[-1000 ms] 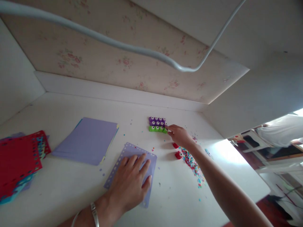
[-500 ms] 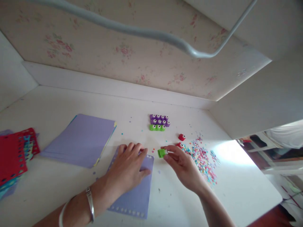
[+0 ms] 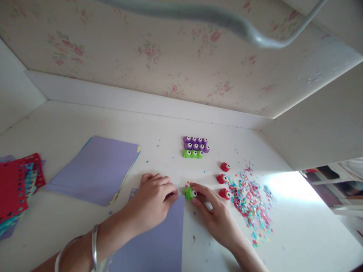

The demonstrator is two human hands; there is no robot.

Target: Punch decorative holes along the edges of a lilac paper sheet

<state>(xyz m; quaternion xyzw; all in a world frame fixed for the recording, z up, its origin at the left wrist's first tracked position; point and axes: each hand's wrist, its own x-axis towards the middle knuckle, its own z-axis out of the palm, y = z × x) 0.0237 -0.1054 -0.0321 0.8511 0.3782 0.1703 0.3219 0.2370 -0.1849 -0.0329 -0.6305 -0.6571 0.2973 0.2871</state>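
My right hand holds a small green paper punch by its fingertips, right at the top right corner of a purple sheet. My left hand presses down on that sheet's upper edge, fingers curled, beside the punch. Farther back on the white table stand two rows of purple punches and a row of green punches. Three red punches lie to the right of my right hand.
A heap of coloured paper confetti spreads at the right. A stack of purple and yellow sheets lies left of centre. Punched red and blue sheets sit at the far left. A grey cable hangs overhead.
My right hand took one green punch from the row at the back and brought it down to the purple sheet's corner. My left hand slid up to the sheet's top edge.
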